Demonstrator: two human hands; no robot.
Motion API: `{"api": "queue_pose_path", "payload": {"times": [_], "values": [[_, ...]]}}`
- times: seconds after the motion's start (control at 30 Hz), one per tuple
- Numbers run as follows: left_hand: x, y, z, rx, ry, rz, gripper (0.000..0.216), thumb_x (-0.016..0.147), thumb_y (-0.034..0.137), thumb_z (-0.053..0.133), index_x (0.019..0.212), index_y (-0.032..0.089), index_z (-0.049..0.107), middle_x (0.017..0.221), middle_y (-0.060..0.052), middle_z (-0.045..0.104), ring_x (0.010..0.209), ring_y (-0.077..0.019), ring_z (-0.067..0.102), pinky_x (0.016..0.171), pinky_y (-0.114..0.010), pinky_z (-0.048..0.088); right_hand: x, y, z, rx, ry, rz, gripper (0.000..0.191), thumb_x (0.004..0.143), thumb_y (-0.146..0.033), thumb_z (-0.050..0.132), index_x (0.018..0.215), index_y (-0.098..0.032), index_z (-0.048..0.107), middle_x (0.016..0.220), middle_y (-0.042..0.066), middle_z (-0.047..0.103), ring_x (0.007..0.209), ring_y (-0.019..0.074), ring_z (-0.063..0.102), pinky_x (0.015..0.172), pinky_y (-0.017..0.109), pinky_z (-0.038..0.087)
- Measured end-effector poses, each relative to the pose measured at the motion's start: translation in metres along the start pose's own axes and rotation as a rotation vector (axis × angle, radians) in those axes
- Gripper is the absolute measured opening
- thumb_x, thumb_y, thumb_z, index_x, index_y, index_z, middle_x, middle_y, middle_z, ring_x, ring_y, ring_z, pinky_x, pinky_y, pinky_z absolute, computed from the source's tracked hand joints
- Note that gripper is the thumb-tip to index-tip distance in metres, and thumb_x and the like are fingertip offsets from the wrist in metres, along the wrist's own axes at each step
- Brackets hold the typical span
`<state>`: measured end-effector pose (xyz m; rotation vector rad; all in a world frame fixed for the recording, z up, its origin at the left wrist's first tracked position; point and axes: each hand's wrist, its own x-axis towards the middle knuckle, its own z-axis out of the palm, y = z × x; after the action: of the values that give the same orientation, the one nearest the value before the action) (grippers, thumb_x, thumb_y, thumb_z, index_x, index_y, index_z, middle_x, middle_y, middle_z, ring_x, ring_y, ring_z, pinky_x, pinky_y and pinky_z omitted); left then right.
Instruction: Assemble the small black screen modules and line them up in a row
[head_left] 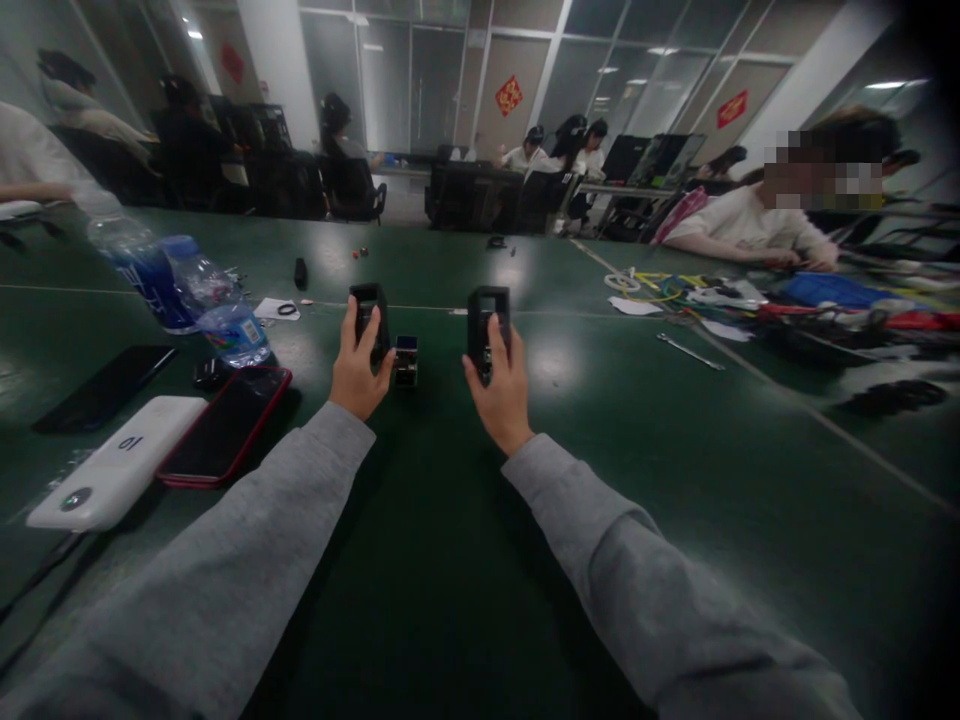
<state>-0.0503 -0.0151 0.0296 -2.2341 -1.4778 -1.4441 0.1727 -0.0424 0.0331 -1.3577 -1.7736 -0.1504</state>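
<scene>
- From my seat I saw the left hand [360,377] clamped on a black frame [383,318], thumb on the near side, fingers over its face.
- The right hand [504,392] was clamped on a second, similar frame [475,312], its thumb and fingers spread across it.
- I had the 2 hands apart, a strip of green table [442,500] between them; I could not tell whether either frame touched the tabletop.
- Between the frames, just beside the left thumb, stood 1 small device [406,362] with a dark screen; I couldn't make out whether the thumb touched it.
- To my left I had 2 plastic bottles [244,338], a red-edged phone [225,428] and a white power bank [142,450] with a cable.
- Off to the right lay a wrench [690,352], near a heap of cables [675,290]; beyond it, a person in a white top [739,222] sat at the table.
</scene>
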Motion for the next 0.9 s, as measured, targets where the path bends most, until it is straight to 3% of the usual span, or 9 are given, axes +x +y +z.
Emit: {"api": "queue_pose_path", "payload": {"times": [0.2,0.37,0.67,0.8,0.9], "values": [[-0.018,-0.042,0.024,0.005,-0.190,-0.083,0.062,0.080,0.021,0.058,0.139,0.015,0.040,0.153,-0.017,0.022,0.139,-0.0339,0.029,0.110,-0.051,0.035,-0.009,0.000,0.029,-0.013,-0.225,-0.035,0.061,0.096,-0.033,0.045,0.149,-0.024,0.018,0.146,0.015,0.026,0.127,0.0344,0.040,0.096,0.050,0.048],[-0.021,-0.043,0.029,0.028,-0.298,-0.099,0.064,0.077,0.019,0.061,0.138,0.013,0.042,0.150,-0.021,0.027,0.135,-0.0365,0.034,0.106,-0.052,0.038,-0.011,0.016,0.037,-0.041,-0.370,0.055,0.059,0.093,-0.040,0.051,0.144,-0.020,0.030,0.122,0.017,0.048,0.097,0.0308,0.060,0.076,0.047,0.056],[-0.022,-0.020,0.030,0.038,-0.358,-0.024,0.066,0.081,0.027,0.060,0.141,0.015,0.037,0.151,-0.021,0.025,0.136,-0.0366,0.033,0.104,-0.053,0.040,-0.012,0.010,0.028,-0.022,-0.279,0.012,0.054,0.099,-0.048,0.035,0.144,-0.020,0.030,0.136,0.017,0.037,0.125,0.0320,0.041,0.093,0.048,0.048],[-0.019,-0.007,0.022,0.159,-0.321,0.007,0.065,0.080,0.032,0.062,0.139,0.019,0.040,0.151,-0.018,0.028,0.140,-0.0417,0.019,0.105,-0.070,0.021,-0.006,0.010,0.020,-0.072,-0.167,-0.030,0.043,0.101,-0.040,0.029,0.138,-0.020,0.040,0.139,0.014,0.036,0.129,0.0289,0.035,0.103,0.049,0.039],[-0.017,0.006,0.014,0.198,-0.283,0.133,0.053,0.083,0.028,0.058,0.134,0.024,0.047,0.148,-0.012,0.037,0.142,-0.0365,0.019,0.109,-0.069,0.008,-0.001,0.023,0.013,-0.116,-0.091,-0.030,0.039,0.100,-0.033,0.029,0.133,-0.020,0.045,0.137,0.012,0.038,0.129,0.0277,0.034,0.105,0.050,0.034]]}}
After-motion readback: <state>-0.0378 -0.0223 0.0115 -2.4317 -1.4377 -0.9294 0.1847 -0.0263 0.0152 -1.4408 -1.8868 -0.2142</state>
